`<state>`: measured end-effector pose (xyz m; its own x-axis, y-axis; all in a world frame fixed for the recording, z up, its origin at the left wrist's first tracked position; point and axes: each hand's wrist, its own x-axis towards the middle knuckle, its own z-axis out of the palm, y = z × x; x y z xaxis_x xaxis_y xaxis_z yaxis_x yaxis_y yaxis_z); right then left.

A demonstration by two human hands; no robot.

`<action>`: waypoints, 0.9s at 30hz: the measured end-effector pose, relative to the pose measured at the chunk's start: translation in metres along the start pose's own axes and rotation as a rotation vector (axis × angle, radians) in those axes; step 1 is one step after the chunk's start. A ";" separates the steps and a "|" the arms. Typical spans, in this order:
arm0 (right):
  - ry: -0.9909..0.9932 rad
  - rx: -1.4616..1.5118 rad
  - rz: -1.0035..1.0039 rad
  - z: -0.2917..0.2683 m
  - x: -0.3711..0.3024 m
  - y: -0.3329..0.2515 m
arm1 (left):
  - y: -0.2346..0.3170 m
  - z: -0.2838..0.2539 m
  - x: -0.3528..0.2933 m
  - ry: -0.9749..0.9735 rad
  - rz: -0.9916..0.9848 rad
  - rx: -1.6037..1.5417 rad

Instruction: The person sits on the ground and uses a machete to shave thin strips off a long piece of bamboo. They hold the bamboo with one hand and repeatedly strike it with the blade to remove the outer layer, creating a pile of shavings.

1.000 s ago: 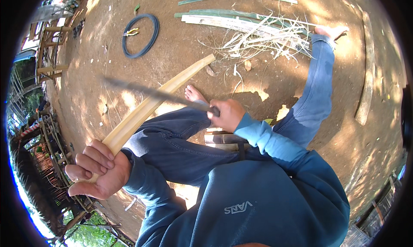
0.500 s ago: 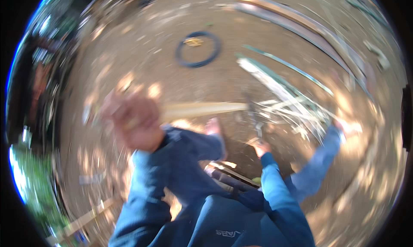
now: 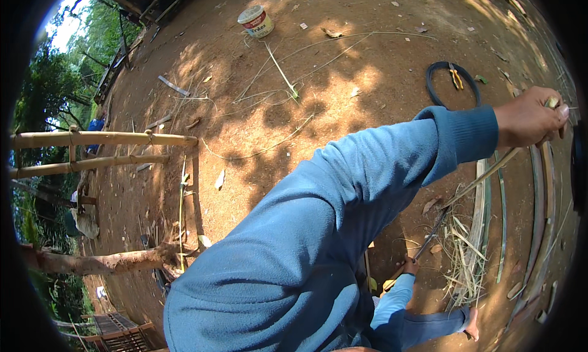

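Note:
My left arm reaches across to the far right, and my left hand [image 3: 531,116] is closed around one end of a pale bamboo strip [image 3: 487,175]. From that fist the strip slants down toward a long dark-bladed knife [image 3: 431,234]. My right hand [image 3: 409,267], low in the picture, grips the knife's handle end. Blade and strip meet or cross near a heap of pale bamboo shavings [image 3: 463,254]; whether they touch I cannot tell. My blue sleeve hides much of the ground between.
A black coil [image 3: 430,87] lies beyond my left hand, with yellow-handled pliers [image 3: 456,77] on it. Long bamboo pieces [image 3: 479,214] lie at right. A bucket [image 3: 257,24] stands far off; bamboo rails [image 3: 104,139] and a log [image 3: 101,263] jut in at left.
The view has swung left and sharpened, bringing the bucket and rails in. My left arm, bent at left before, now stretches to the right. The knife stays in my right hand.

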<state>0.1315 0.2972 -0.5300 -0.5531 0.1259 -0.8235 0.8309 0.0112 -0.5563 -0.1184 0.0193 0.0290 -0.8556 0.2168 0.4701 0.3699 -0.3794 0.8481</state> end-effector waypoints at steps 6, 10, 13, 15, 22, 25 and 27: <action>0.218 0.053 -0.057 0.025 -0.126 -0.110 | -0.014 -0.041 -0.010 -0.249 -0.062 -0.270; 0.135 -0.106 -0.369 0.068 -0.188 -0.179 | 0.025 -0.067 -0.031 -0.300 -0.110 -0.286; 0.225 -0.295 -0.699 0.087 -0.244 -0.220 | 0.024 -0.055 -0.055 -0.231 -0.100 -0.282; 0.195 -0.284 -0.799 0.092 -0.278 -0.241 | 0.027 -0.054 -0.064 -0.370 -0.091 -0.255; 0.237 -0.341 -0.734 0.093 -0.256 -0.213 | 0.028 -0.042 -0.092 -0.313 0.014 -0.242; 0.308 -0.378 -0.599 0.080 -0.201 -0.179 | 0.030 -0.033 -0.093 -0.317 0.003 -0.286; 0.317 -0.418 -0.547 0.072 -0.186 -0.171 | 0.029 -0.033 -0.095 -0.307 0.002 -0.277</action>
<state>0.0880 0.2008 -0.2891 -0.9015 0.2730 -0.3358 0.4320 0.5211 -0.7361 -0.0381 -0.0423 0.0009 -0.6915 0.4583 0.5583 0.2243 -0.5985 0.7691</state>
